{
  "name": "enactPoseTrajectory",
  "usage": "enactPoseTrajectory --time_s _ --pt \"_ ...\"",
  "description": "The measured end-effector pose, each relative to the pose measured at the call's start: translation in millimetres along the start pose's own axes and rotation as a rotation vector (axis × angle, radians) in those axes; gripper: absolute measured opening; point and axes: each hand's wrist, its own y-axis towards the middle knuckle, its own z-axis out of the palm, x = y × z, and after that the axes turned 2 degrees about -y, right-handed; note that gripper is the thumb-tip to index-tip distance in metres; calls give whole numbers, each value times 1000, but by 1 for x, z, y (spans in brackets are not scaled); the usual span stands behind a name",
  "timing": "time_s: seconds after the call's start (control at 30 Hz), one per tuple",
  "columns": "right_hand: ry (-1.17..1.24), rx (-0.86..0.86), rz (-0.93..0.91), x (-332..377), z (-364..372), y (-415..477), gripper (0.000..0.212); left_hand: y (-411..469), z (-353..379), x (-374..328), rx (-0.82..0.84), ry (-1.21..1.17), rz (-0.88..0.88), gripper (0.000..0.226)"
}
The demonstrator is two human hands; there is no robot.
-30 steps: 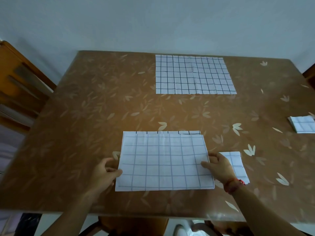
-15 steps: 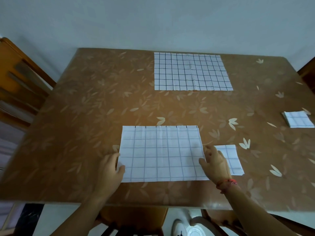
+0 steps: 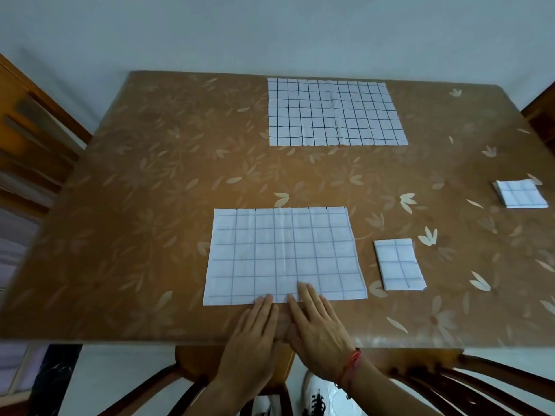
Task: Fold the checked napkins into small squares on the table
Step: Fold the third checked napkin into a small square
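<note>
A half-folded checked napkin [image 3: 285, 253] lies flat near the front of the brown table [image 3: 150, 205], pale side up. My left hand [image 3: 255, 334] and my right hand [image 3: 318, 325] lie flat side by side at the middle of its near edge, fingertips resting on the cloth, holding nothing. An unfolded checked napkin [image 3: 336, 112] lies at the far edge. A small folded napkin [image 3: 399, 264] sits just right of the half-folded one. Another folded square [image 3: 519, 193] lies at the right edge.
A wooden chair [image 3: 33, 139] stands to the left, and chair backs [image 3: 468, 382] show below the table's front edge. A white shoe [image 3: 318, 397] is on the floor. A pale wall runs behind the table.
Both hands have left the napkin's left and right sides and come together at the middle of its near edge. The small folded napkin, formerly half hidden by my right hand, now shows fully.
</note>
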Motion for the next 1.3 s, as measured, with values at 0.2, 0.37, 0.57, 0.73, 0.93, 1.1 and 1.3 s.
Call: enactPoseTrajectory --time_s 0.2,0.37,0.57,0.73,0.93,1.1,1.3 --pt "-26 18 -16 -1 -2 2 72 5 4 -3 -23 16 -14 61" --pt "-21 -22 -132 12 6 1 62 7 8 -8 -55 21 74 56" --pt "-8 30 -117 15 15 4 63 7 7 -3 -58 40 100 56" --pt "16 51 -74 15 10 4 71 4 2 3 -58 15 12 66" --pt "2 65 -53 10 11 3 74 -1 -1 20 -40 44 -106 66" --pt "-27 87 24 -15 7 -12 75 -12 -6 40 -38 86 -217 61" --pt "-87 116 158 -51 1 -35 74 -26 -6 58 -7 116 -282 65"
